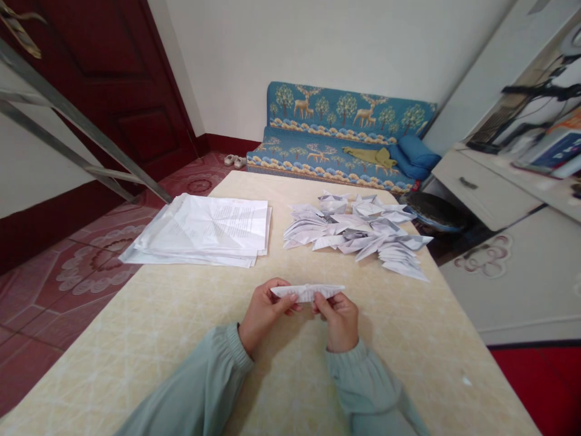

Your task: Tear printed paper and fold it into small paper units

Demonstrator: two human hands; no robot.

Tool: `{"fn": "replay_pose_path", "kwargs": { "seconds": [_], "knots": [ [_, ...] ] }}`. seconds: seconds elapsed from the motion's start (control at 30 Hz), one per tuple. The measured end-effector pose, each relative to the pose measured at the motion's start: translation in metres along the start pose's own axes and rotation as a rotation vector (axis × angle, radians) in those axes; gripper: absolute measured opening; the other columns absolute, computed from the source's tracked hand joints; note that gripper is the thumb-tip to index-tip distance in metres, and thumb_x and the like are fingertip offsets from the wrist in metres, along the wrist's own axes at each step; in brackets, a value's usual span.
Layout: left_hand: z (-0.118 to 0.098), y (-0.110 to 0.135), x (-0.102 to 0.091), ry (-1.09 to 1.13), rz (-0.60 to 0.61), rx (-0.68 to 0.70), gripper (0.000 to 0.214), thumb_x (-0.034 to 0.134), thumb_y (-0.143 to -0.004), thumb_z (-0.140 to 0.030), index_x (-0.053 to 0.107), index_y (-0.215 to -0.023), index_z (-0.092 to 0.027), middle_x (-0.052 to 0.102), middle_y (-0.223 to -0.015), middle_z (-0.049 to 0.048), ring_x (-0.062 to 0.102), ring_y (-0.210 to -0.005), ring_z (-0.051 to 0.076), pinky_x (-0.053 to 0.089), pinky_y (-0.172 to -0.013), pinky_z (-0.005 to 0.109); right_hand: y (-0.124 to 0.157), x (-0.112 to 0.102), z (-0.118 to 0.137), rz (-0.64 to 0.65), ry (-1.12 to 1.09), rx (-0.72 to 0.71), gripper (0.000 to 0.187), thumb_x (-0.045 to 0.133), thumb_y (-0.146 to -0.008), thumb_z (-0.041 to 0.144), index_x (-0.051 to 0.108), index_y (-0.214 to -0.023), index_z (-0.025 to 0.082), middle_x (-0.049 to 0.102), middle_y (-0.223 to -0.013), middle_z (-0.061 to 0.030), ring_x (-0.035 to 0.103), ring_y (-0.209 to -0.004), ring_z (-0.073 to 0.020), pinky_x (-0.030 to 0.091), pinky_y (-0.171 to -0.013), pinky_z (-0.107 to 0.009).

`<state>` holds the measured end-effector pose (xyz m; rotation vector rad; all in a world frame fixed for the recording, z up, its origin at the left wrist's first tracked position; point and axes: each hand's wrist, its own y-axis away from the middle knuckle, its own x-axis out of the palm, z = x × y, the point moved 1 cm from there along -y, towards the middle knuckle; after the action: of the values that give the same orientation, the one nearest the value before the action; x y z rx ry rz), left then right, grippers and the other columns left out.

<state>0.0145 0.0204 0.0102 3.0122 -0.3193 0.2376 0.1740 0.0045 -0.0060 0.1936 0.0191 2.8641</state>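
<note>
My left hand (265, 310) and my right hand (338, 318) both pinch a long, narrow folded white paper piece (307, 292) just above the pale yellow table (181, 339). Each hand's fingers are closed on one half of the piece, near its middle. Both pointed ends stick out sideways past the fingers. Light green sleeves cover my forearms.
A stack of flat printed paper sheets (204, 233) lies at the table's far left. A heap of several folded paper pieces (358, 233) lies at the far right. Beyond the table are a blue patterned floor cushion (336, 142), a dark red door (104, 79) and white cabinets (499, 188).
</note>
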Motion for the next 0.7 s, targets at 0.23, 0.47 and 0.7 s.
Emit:
{"fn": "replay_pose_path", "kwargs": {
  "seconds": [0.23,0.47,0.7],
  "knots": [
    [-0.003,0.000,0.000,-0.022,-0.015,0.012,0.036,0.054,-0.083,-0.044,0.062,-0.076,-0.010,0.066,-0.058,0.0063,0.061,-0.052,0.017,0.046,-0.049,0.024,-0.003,-0.004,-0.005,-0.051,-0.140,0.075,0.033,0.065,-0.075,0.045,0.067,-0.070,0.013,0.062,-0.052,-0.0027,0.053,-0.048,-0.0124,0.040,-0.047,-0.023],
    [0.001,-0.005,-0.009,0.074,-0.231,0.088,0.029,0.061,-0.079,-0.037,0.060,-0.064,-0.012,0.057,-0.051,-0.0007,0.049,-0.047,0.008,0.038,-0.047,0.019,0.005,0.004,0.011,0.046,0.171,0.017,0.032,0.066,-0.074,0.040,0.064,-0.057,0.013,0.056,-0.044,0.0005,0.045,-0.040,-0.0086,0.032,-0.038,-0.019],
    [0.002,-0.009,-0.013,0.257,-0.333,0.100,0.021,0.068,-0.074,-0.033,0.059,-0.072,-0.014,0.054,-0.054,-0.0036,0.048,-0.046,0.007,0.038,-0.045,0.018,0.021,0.026,0.015,0.626,0.306,0.123,0.031,0.061,-0.077,0.036,0.063,-0.057,0.012,0.057,-0.046,0.0005,0.044,-0.035,-0.0064,0.032,-0.036,-0.017]
  ]
}}
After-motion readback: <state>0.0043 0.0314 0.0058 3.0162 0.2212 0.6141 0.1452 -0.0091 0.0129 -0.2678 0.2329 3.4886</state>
